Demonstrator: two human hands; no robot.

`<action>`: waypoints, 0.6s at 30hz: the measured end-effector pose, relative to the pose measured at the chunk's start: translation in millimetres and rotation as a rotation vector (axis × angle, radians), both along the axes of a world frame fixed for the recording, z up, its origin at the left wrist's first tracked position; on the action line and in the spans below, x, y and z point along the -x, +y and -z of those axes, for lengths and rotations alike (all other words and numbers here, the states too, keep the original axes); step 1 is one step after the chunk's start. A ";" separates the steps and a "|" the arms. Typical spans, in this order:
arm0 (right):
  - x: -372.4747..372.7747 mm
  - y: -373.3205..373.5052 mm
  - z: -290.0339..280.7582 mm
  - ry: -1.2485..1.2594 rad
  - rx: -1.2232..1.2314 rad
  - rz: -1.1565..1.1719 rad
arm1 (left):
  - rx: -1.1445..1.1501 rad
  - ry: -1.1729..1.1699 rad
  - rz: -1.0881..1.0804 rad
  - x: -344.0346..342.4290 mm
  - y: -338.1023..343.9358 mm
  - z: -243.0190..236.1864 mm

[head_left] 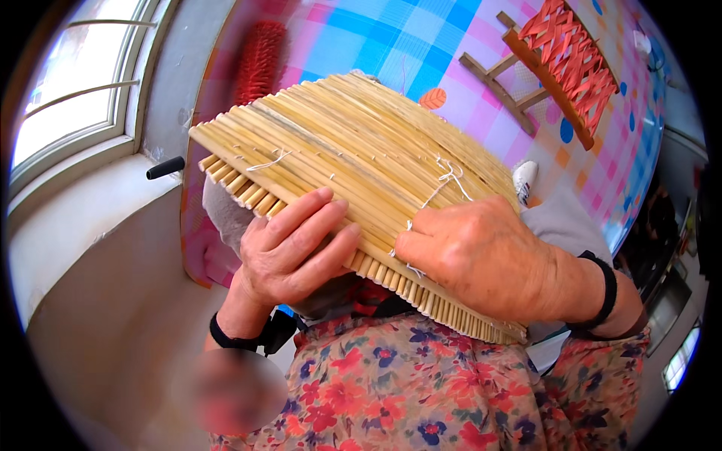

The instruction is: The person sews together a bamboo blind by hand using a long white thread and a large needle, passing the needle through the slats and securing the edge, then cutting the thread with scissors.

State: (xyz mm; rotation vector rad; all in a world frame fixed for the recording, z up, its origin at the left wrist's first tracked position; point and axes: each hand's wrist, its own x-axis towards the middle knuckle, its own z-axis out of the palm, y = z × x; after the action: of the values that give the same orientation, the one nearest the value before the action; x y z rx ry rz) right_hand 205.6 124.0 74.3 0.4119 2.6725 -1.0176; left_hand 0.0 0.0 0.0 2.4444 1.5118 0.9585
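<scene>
A mat of yellow straw-like or bamboo sticks (353, 120) lies tilted across my lap, its lower edge showing a row of cut ends. White thread is tied through it in several places (450, 171). My left hand (293, 244) grips the near edge at the left, fingers curled over the top, thumb mostly hidden. My right hand (481, 259) is closed in a pinch at the white thread near that edge, right of my left hand; its fingertips are partly hidden, so what exactly lies between them is hard to tell.
A patterned pink-and-blue plastic sheet (406, 30) covers the floor, with a wooden stool woven with red strips (564, 60) and a red bristly object (259, 60). A barred window (83, 52), sill and black handle (164, 168) are at left. My white shoe (525, 180) shows beyond the mat.
</scene>
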 end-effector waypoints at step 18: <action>-53.3 70.9 -21.9 0.077 -0.237 0.194 | -0.014 -0.160 0.321 -16.1 130.6 -25.5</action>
State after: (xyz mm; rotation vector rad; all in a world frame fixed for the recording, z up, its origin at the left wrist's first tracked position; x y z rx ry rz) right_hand 258.9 194.8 96.2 0.7039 2.8786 -0.7802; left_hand 16.1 130.6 25.5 2.4491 1.0265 1.0675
